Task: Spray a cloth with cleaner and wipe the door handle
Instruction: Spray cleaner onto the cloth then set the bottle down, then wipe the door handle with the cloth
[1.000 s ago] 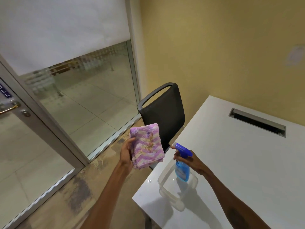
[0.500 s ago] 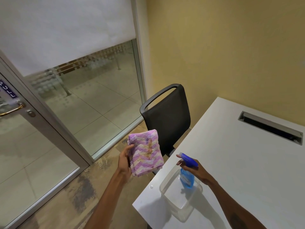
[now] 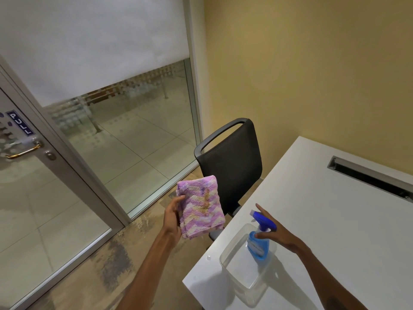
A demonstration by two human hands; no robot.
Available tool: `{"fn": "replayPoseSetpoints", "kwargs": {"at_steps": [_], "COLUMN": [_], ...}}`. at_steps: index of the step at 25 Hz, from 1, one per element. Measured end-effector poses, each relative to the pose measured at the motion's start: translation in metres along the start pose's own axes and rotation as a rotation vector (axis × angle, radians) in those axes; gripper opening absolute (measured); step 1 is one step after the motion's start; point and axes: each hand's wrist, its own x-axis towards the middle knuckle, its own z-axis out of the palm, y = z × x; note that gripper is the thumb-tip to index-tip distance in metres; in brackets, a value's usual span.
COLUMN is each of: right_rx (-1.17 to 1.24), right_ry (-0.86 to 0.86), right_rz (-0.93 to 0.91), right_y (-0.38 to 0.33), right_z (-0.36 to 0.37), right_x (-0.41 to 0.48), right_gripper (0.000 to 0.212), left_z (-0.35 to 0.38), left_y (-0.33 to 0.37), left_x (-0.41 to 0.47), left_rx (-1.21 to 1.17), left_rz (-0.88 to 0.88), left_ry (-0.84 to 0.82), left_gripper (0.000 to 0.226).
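Note:
My left hand [image 3: 173, 217] grips a folded pink-and-purple cloth [image 3: 201, 206] by its left edge and holds it upright over the floor, beside the table corner. A blue spray bottle [image 3: 258, 247] with a blue trigger head stands in a clear plastic container [image 3: 223, 257] on the white table. Just right of the bottle's neck is my right hand [image 3: 281, 238], fingers spread, with the thumb against the neck and no grip around it. The brass door handle [image 3: 22, 152] sits on the glass door at the far left, well away from both hands.
A black office chair [image 3: 232, 166] stands between the glass wall and the white table [image 3: 335, 220]. A metal cable slot [image 3: 368, 175] is set into the table top. Above the handle a blue PULL sign [image 3: 20, 123] marks the door. The floor by the door is worn.
My right hand has lowered the spray bottle into the clear container and opened its fingers. The cloth in my left hand has stayed put, and my view has shifted, showing more of the door.

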Motion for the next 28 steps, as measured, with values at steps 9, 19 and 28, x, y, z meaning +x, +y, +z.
{"fn": "replayPoseSetpoints", "kwargs": {"at_steps": [9, 19, 28], "right_rx": [0.032, 0.224, 0.611], "right_ry": [0.017, -0.142, -0.169], "right_rz": [-0.076, -0.299, -0.215], "right_y": [-0.045, -0.172, -0.236], "right_z": [-0.028, 0.091, 0.197], "right_x": [-0.002, 0.061, 0.082], "right_gripper": [0.100, 0.083, 0.040], "left_z": [-0.016, -0.047, -0.115], "left_y": [0.015, 0.061, 0.109], "left_x": [-0.005, -0.030, -0.061], "left_rx": [-0.024, -0.040, -0.081], "left_rz": [0.018, 0.144, 0.199], "left_ry": [-0.011, -0.010, -0.109], "left_gripper": [0.021, 0.025, 0.041]}}
